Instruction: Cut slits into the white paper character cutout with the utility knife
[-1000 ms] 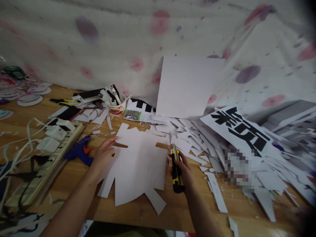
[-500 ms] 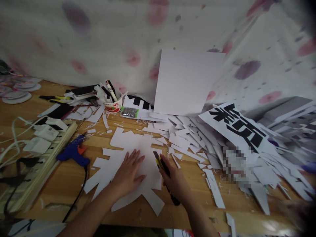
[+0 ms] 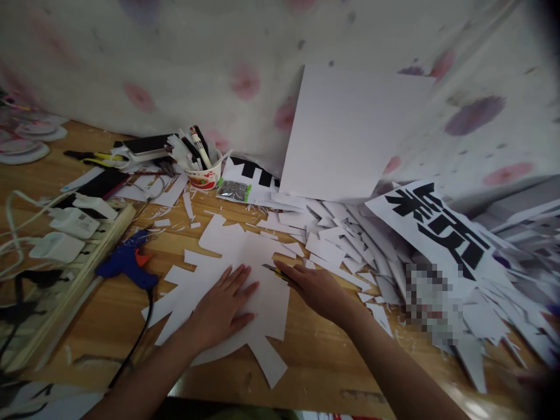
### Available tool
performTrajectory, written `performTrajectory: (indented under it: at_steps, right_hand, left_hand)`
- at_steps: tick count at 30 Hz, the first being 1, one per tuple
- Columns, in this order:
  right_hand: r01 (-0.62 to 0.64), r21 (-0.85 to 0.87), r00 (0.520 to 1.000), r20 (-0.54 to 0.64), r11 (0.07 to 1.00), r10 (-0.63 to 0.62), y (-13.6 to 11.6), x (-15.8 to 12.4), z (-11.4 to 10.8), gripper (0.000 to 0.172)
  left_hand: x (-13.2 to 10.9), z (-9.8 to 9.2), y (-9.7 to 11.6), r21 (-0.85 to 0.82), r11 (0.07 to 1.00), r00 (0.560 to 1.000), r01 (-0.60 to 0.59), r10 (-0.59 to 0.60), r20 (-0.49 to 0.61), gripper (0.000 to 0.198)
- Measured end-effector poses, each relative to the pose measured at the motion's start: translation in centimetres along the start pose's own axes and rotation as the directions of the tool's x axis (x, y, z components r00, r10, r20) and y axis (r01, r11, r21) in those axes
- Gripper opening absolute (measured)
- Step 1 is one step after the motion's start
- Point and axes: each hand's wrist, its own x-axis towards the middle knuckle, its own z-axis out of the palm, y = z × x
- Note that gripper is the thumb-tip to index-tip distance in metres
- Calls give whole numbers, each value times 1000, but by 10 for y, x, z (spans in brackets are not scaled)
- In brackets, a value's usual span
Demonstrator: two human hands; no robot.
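Moved since half a second earlier: my right hand (image 3: 317, 287), its forearm swung out rightward, and the knife (image 3: 277, 270), its handle now mostly hidden under that hand.

Sheet (image 3: 251, 248): one, white, cut to a many-armed outline; lay flat on the table (image 3: 324, 367) in front of me, between and partly beneath my hands.

Knife: one, yellow and black; gripped in my right hand, blade pointing left over the sheet's right part. Whether the tip touched, I could not tell.

Left hand (image 3: 223, 309): mine; open, palm down, fingers somewhat spread, pressed on the middle of the sheet, just as before.

Scraps (image 3: 326, 248): many, white; heaped beyond the sheet and to its right.

Glue gun (image 3: 125, 259): one, blue with an orange trigger; lay left of the sheet, apart from it.

Power strip (image 3: 72, 296): one, cream; left of the glue gun, white chargers (image 3: 67, 223) plugged in.

Cup (image 3: 205, 177): one, filled with pens; stood behind the sheet, a small packet (image 3: 234, 191) beside it.

Board (image 3: 356, 134): one, white; leaned on the flowered cloth (image 3: 184, 76).

Printed page (image 3: 433, 224): one, bearing a bold black character; lay tilted on the pile at right.
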Motion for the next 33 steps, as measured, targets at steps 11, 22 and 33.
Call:
performTrajectory:
  at_steps: [11, 22, 33]
  right_hand:
    - [-385, 592, 883, 11, 708, 470, -33, -19, 27, 63]
    - [-324, 592, 923, 26, 738, 384, -53, -22, 21, 51]
    - [-289, 537, 926, -52, 792, 373, -91, -1, 33, 54]
  left_hand:
    - [4, 19, 36, 29, 958, 949, 287, -280, -144, 60]
    - [-3, 6, 18, -87, 953, 933, 289, -301, -200, 45]
    - [3, 6, 4, 104, 948, 949, 301, -288, -126, 52]
